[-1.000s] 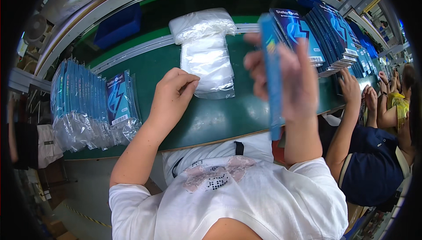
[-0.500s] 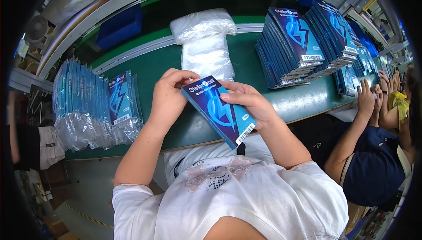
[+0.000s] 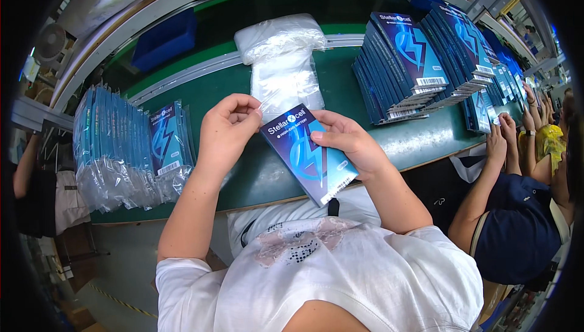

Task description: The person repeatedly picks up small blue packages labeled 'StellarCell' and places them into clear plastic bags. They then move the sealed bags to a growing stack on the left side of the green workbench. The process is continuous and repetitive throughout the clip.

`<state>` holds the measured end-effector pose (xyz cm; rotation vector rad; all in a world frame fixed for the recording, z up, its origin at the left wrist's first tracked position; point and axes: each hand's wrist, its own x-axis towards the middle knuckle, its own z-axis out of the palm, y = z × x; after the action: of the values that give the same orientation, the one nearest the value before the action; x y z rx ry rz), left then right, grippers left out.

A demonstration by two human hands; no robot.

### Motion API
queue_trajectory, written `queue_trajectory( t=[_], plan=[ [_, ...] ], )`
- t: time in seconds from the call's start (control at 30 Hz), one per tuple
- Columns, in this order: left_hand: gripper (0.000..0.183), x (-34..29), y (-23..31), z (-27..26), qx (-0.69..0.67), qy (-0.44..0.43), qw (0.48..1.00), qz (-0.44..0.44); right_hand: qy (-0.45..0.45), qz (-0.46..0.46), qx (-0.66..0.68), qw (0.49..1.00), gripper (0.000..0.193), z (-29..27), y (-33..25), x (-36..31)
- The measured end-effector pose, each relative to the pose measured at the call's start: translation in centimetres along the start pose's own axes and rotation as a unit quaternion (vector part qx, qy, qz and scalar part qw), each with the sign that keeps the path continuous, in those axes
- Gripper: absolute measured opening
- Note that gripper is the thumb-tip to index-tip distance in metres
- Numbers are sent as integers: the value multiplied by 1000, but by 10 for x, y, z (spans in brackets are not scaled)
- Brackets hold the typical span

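Here the right hand (image 3: 359, 149) is bringing the blue box (image 3: 310, 159) round from edge-on to face-up, in close beside the left hand (image 3: 231, 128), which is now easing slightly outward, clear film (image 3: 271, 98) stretching at its pinched fingertips.

My box (image 3: 309, 157) is dark purple-blue fading to turquoise with a blue lightning-bolt pattern, my white shirt (image 3: 328, 274) carries dusty-pink patches and black dots, the table (image 3: 240, 177) is deep green, the bin (image 3: 164, 39) blue, and my neighbour's shirt (image 3: 517, 235) navy with cream edging.
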<state>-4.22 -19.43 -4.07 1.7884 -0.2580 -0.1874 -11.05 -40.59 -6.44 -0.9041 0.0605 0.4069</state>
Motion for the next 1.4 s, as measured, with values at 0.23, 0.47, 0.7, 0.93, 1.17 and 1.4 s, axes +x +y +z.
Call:
queue_trajectory(
  t=[0.23,0.47,0.7,0.93,1.17,1.4],
  plan=[
    [11,-4,10,-6,178,-33,978,105,107,-144,-78,981,49,11,18,4],
    [14,-18,16,-8,268,-124,919,262,143,-170,-121,967,18,21,24,12],
    [37,-22,-10,18,-304,8,952,-22,137,-189,-155,960,18,44,24,10],
    [30,-25,-6,4,-412,48,909,-38,19,-143,-422,895,94,41,3,-2],
    [35,-60,12,27,-357,-210,910,-32,75,-524,-502,684,50,31,-17,2],
    [51,-54,9,14,-431,-223,863,-140,35,-523,-453,721,25,63,-4,-5]
  ],
)
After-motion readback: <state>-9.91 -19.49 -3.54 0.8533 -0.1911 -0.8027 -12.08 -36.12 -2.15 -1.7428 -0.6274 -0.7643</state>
